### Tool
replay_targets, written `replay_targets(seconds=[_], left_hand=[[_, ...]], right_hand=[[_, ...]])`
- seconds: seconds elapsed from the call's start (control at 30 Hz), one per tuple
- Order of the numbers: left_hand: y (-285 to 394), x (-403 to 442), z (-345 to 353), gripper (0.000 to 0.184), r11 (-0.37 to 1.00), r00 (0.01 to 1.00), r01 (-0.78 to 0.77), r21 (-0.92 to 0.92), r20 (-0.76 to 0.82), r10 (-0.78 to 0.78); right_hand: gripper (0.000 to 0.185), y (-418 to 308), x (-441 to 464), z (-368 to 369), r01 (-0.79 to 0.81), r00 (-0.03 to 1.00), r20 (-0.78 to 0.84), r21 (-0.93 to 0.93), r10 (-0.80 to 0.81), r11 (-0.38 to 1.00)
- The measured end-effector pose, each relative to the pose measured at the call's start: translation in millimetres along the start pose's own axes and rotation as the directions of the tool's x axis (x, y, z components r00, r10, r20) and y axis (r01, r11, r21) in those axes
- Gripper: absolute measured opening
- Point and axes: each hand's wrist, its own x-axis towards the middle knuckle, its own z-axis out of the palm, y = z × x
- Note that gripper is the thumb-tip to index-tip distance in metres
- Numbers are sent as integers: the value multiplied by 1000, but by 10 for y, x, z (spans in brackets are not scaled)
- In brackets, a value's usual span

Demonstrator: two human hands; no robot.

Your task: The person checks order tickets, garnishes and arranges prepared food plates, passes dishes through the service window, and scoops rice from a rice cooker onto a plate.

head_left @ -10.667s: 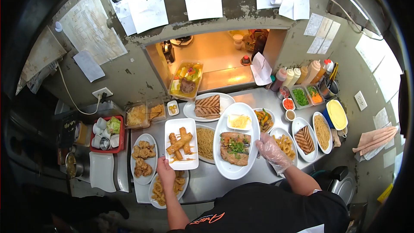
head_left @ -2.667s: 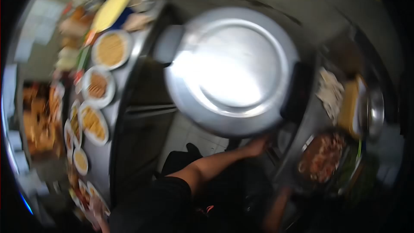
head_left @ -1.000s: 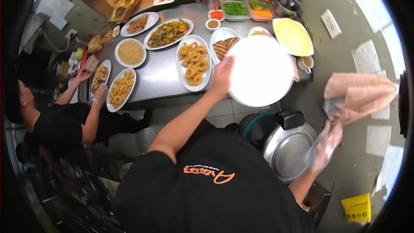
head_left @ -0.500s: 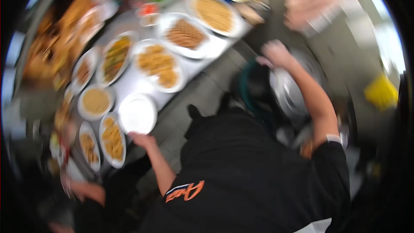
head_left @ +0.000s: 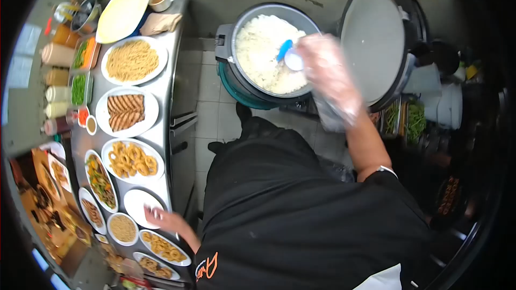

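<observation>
On the counter at lower left lies an empty white plate [head_left: 141, 207]. My bare left hand [head_left: 161, 218] is at its right edge, fingers apart, gripping nothing. A large cooker [head_left: 226, 43] stands uncovered, with white rice [head_left: 260, 48] inside. Over its right side is my right hand [head_left: 327, 67] in a clear plastic glove, blurred by motion. Right at its fingertips, above the rice, is a blue and white utensil [head_left: 285, 50]; whether the fingers close on it cannot be made out. The cooker's round lid [head_left: 373, 45] stands raised to the right.
Along the steel counter [head_left: 173, 83] are plates of noodles [head_left: 131, 60], grilled meat [head_left: 126, 113] and fried rings [head_left: 131, 159]. Sauce bottles [head_left: 58, 55] line the wall side. Greens [head_left: 415, 122] are at the right. Part of a person in black [head_left: 449, 196] shows at lower right.
The cooker lid has swung open, uncovering the rice. My right hand has moved from the lid to over the rice. My left hand has let go of the white plate. The view has turned right.
</observation>
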Motion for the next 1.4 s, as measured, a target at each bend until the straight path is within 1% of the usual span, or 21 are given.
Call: replay_targets(seconds=[0.03,0.17,0.3,0.37,0.43,0.53,0.63,0.73,0.8,0.83,0.87,0.93,1.07,1.1,1.13,1.2,1.27,1.3,1.33,1.37,1.4], left_hand=[[507,138,261,31,981,979,-128,-147,137,148],[2932,124,1489,22,671,401,-525,-524,543,738],[3879,-656,3032,24,509,-42,-725,-464,768,639],[4060,-1006,3585,24,533,-111,-772,-346,899,424],[4057,-1236,3897,25,582,-64,-747,-321,906,418],[3983,-1414,3974,26,693,23,-663,-284,917,398],[3846,-1501,4027,24,755,146,-609,-244,901,409],[3683,-1561,4197,22,777,119,-530,-340,877,465],[2959,-2292,4859,19,554,441,-538,-635,349,827],[3052,-2405,5000,14,641,356,-537,-548,542,761],[3139,-2537,5158,14,695,255,-568,-441,708,658],[3928,-1648,4118,16,719,43,-454,-526,793,607],[4140,-934,3661,23,540,371,-313,-781,423,827],[4154,-796,3602,26,528,458,-312,-790,363,812],[4189,-590,3532,29,619,407,112,-778,604,685],[4295,-24,3011,35,647,78,655,-391,886,457],[3925,-86,3648,33,732,430,60,-679,679,595],[3831,76,3537,32,726,418,-109,-679,631,653],[3726,181,3501,30,723,353,-180,-667,642,681],[3702,319,3336,30,774,232,32,-632,758,610],[3629,455,3215,34,712,165,78,-698,713,681]], right_hand=[[21,231,-52,444,-186,930,322,-3,177,983],[22,1248,-233,1740,-294,884,319,-189,342,937],[16,1517,-551,2006,-348,896,241,-141,373,927],[17,1414,-674,1462,-388,884,311,70,349,919],[17,1324,-852,1118,-366,923,162,89,349,926],[17,1112,-914,700,-883,418,663,458,621,106],[18,1117,-976,598,-909,363,813,417,456,-20],[46,1242,-1214,620,-715,639,706,691,307,-101],[82,1152,-1207,505,-579,783,595,804,182,-136],[90,935,-970,388,-722,656,683,692,322,2],[89,973,-1021,396,-540,823,552,834,138,-112],[63,1200,-1158,500,-725,618,763,647,189,-236],[44,1576,-1221,821,-772,471,838,542,275,-332],[44,1576,-1162,926,-764,501,822,567,271,-307],[43,1554,-1040,1018,-761,523,808,586,270,-279],[46,1341,-749,1143,-769,557,809,588,187,-252],[50,875,-358,1204,-692,604,768,638,213,-338],[48,837,-207,1295,-693,594,754,657,281,-296],[42,803,-10,1286,-716,692,664,582,284,386],[42,1034,123,1679,-149,940,338,294,43,944],[36,862,164,1673,-182,980,161,496,117,849]])
